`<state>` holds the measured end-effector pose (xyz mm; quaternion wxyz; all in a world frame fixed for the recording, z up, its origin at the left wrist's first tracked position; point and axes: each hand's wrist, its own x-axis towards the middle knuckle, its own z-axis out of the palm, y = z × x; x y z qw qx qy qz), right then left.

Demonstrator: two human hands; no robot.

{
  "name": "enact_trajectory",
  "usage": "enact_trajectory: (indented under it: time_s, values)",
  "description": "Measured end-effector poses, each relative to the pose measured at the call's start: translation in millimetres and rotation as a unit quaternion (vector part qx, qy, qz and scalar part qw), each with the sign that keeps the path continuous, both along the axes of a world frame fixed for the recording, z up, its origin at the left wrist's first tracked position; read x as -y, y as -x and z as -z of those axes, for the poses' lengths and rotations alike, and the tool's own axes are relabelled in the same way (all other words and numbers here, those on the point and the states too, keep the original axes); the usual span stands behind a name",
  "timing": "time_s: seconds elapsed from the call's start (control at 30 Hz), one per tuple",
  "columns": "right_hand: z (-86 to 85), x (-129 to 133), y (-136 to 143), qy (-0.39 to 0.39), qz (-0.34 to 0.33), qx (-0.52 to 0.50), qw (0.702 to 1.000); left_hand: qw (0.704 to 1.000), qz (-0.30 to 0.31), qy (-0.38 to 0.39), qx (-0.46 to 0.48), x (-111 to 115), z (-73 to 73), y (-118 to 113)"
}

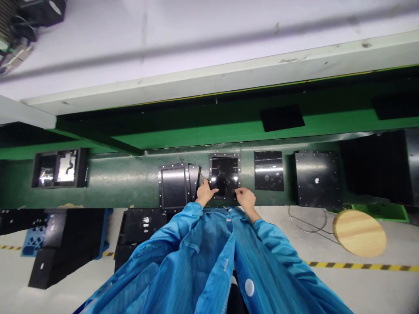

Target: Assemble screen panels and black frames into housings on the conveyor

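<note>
A black rectangular framed panel point(224, 174) lies on the green bench in front of me, its rim dotted with small light spots and its middle glossy. My left hand point(204, 192) is at its lower left corner, thumb stretched over the edge and a finger pointing up along the left side. At the lower right corner, my right hand point(246, 198) pinches the rim between thumb and fingers. Close by my left hand, a similar framed panel point(173, 187) lies partly over another tilted frame point(194, 178). A glossy black sheet point(269, 171) lies to the right.
Farther right stands a stack of black panels point(317, 179). An open black box frame point(60, 169) is at the bench's left end. A white shelf point(209, 74) overhangs the far side. Below are black boxes point(140, 226) and a round wooden stool point(359, 233).
</note>
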<state>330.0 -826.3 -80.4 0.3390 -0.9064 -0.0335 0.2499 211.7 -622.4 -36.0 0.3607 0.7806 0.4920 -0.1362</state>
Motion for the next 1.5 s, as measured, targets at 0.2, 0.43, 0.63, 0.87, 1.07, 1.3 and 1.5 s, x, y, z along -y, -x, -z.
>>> enact_trajectory:
  time_s: [0.2, 0.43, 0.63, 0.87, 1.07, 1.3, 1.5]
  values:
    - [1.7, 14.8, -9.1, 0.052, -0.113, 0.065, 0.990, 0.997, 0.071, -0.015, 0.015, 4.8, 8.1, 10.3]
    - [15.6, 30.6, -5.5, 0.016, -0.103, 0.045, 0.993, 0.994, 0.097, -0.036, -0.025, 10.2, 10.2, 9.7]
    - [15.4, 33.9, -18.1, 0.066, -0.115, -0.009, 0.991, 0.993, 0.106, -0.020, -0.043, 8.9, 8.5, 9.7]
    - [9.8, 28.8, -27.7, 0.132, -0.132, -0.041, 0.982, 0.991, 0.114, -0.003, -0.075, 8.7, 10.3, 13.4]
    - [6.4, 17.8, -37.5, 0.165, -0.135, -0.058, 0.975, 0.983, 0.136, 0.044, -0.112, 5.6, 21.7, 12.5]
    - [3.2, 20.1, -31.3, 0.155, -0.140, -0.043, 0.977, 0.992, 0.091, 0.055, -0.071, 7.6, 22.9, 16.4]
    - [-7.8, 14.3, -60.3, 0.100, -0.238, -0.037, 0.965, 0.997, 0.045, 0.062, 0.003, -1.0, -0.6, 10.1]
